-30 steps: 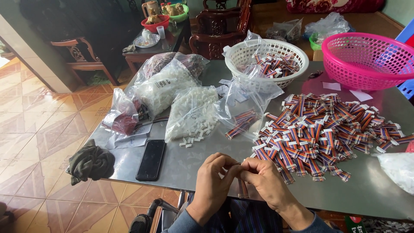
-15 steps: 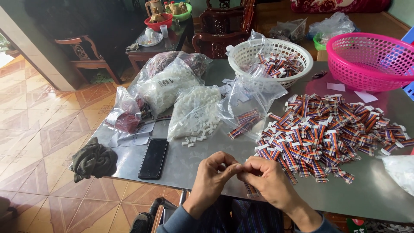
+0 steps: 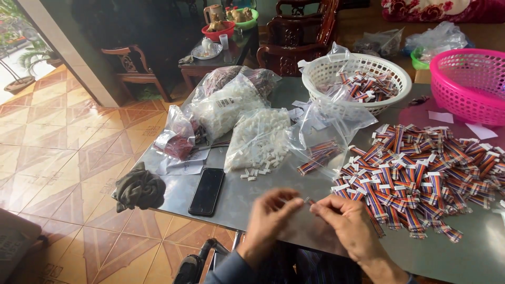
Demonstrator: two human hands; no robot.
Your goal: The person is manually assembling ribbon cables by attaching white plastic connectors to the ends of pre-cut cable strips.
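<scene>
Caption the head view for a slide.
Two bare hands, left hand and right hand, pinch a small part beside a pile of striped ribbon cables on a grey table.

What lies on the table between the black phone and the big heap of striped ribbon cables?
In the head view, between the black phone and the heap of ribbon cables, a few loose white connectors and a clear bag holding cables.

A black phone lay on the grey table beside a crumpled dark cloth at its corner. A pink basket stood at the far right, and wooden chairs stood behind the table
</scene>
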